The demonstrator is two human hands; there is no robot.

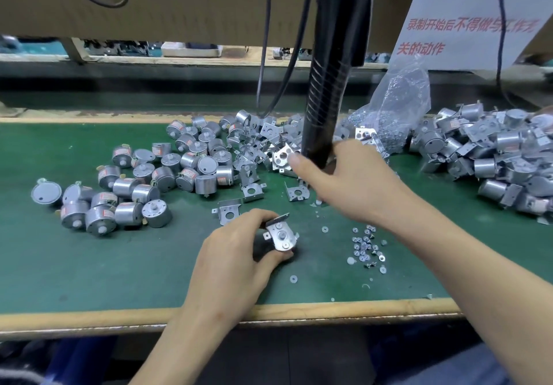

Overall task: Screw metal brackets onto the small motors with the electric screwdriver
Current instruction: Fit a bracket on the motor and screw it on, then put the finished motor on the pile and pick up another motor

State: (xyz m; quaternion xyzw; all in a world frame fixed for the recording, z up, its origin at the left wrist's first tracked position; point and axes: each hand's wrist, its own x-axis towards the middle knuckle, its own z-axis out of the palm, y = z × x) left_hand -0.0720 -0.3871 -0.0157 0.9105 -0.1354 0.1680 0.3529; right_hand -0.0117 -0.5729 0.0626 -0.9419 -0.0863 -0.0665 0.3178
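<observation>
Head view: left hand [236,253] grips bracketed motor [279,236]; right hand [353,184] grips screwdriver [329,91], blocking loose brackets [269,142].

The surface [89,265] is lit evenly from overhead; only soft shadows are cast. Its edge at 6 o'clock is bowed, and 12 o'clock is blurred.

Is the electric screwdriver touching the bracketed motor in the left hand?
No: the right hand grips the electric screwdriver farther back by the loose brackets, clear of the bracketed motor that the left hand holds.
</observation>
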